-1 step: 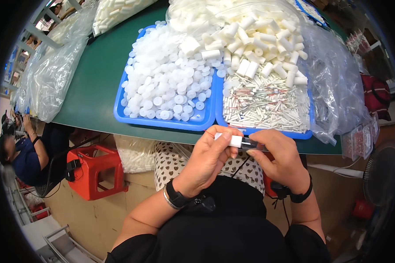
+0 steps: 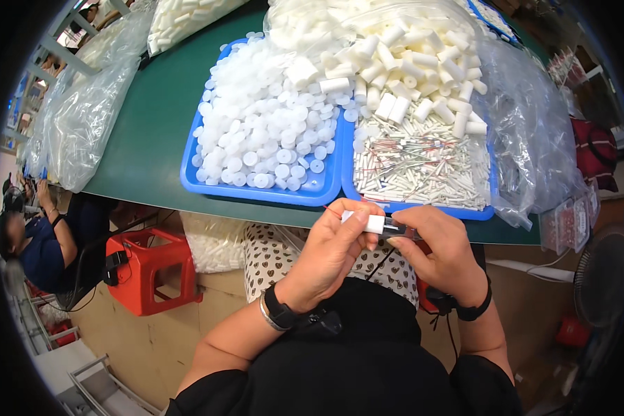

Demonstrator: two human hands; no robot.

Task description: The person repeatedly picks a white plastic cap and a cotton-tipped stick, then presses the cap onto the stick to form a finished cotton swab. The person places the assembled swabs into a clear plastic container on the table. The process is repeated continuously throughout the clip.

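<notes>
Both of my hands meet just in front of the table's near edge. Pinched in my left hand (image 2: 336, 239) is a small white cylinder (image 2: 375, 224), and a thin red wire shows beside those fingers. My right hand (image 2: 442, 243) grips a small dark, partly see-through tool (image 2: 403, 230) between thumb and fingers. Its end meets the right end of the white cylinder; I cannot make out its exact kind. Just beyond my hands lies a blue tray (image 2: 347, 182) of thin white sticks with red and pale wires (image 2: 416, 166), with larger cream cylinders (image 2: 409, 66) heaped behind.
Left of it, another blue tray (image 2: 256, 196) holds translucent white discs (image 2: 249, 132). Clear plastic bags (image 2: 527, 125) flank the trays on the green table (image 2: 145, 132). A red stool (image 2: 149, 270) stands on the floor at left, near a seated person (image 2: 38, 243). At right is a fan (image 2: 607, 270).
The dark tool in my right hand looks slightly turned, with a paler part showing near the white cylinder. My hands stay in nearly the same place.
</notes>
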